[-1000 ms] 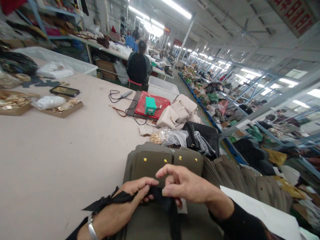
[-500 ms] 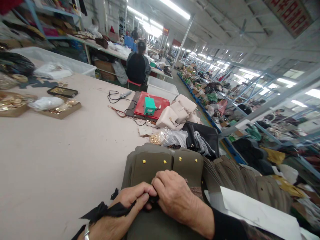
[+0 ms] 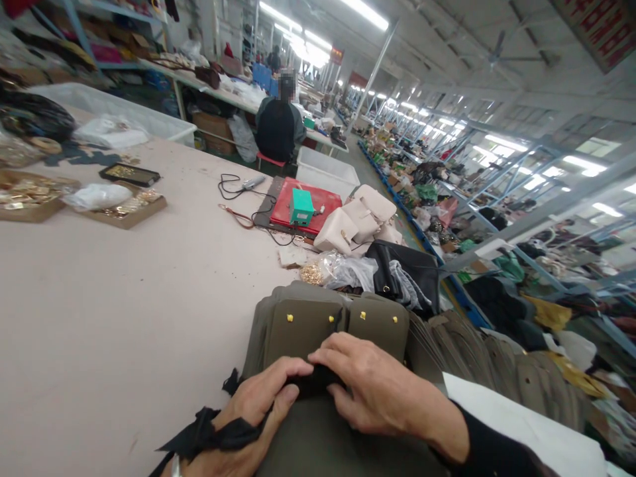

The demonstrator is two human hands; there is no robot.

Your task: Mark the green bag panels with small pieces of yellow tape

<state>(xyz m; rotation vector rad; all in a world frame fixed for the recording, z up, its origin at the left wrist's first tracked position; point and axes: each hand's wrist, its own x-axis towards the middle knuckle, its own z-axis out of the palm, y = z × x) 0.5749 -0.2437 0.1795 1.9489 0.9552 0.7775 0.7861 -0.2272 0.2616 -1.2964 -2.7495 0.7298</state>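
Observation:
In the head view, my left hand (image 3: 258, 404) and my right hand (image 3: 377, 381) meet at the front over a stack of olive-green leather panels (image 3: 303, 338). Fingers and thumbs of both are curled round a black piece of material (image 3: 318, 379), mostly hidden between them; its exact kind does not show. Below it lies a smooth olive panel (image 3: 308, 437). A torn black cloth strip (image 3: 213, 430) is wound round my left thumb and wrist. Just beyond my fingers, the upper panels carry small yellow tabs (image 3: 290, 318).
More olive pieces (image 3: 527, 384) and white paper (image 3: 517, 424) lie to the right. Beyond are a black bag (image 3: 417, 271), cream bags (image 3: 342, 228) and a green box (image 3: 301, 207) on a red folder (image 3: 328, 199). Cardboard trays (image 3: 124, 212) hold metal fittings. A person (image 3: 281, 126) sits further off.
My right hand has shifted right and up, its thumb and fingers now wider apart. More of the black material shows between my hands. The left hand has barely moved.

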